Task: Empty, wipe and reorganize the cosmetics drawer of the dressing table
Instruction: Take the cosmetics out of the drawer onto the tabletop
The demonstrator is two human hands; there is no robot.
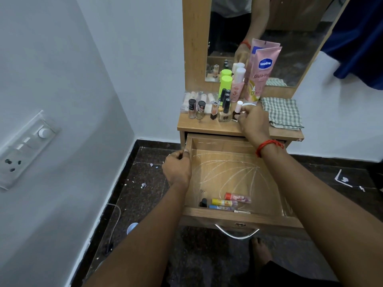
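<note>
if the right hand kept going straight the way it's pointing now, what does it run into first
The right hand points up and back across the tabletop, already holding a dark nail polish bottle with a pale cap. Pushed on, it would probably meet the pink Vaseline tube just behind, though depth is unclear.

Open wooden drawer (228,162) holds three tubes (224,202) near its front.

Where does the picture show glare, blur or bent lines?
Head view: a bright sheen lies on the drawer floor, showing its scratches; the wall's edges and switch panel bow from the wide-angle lens; the blue cloth at top right is smeared; the Vaseline tube label reads sharply.
</note>
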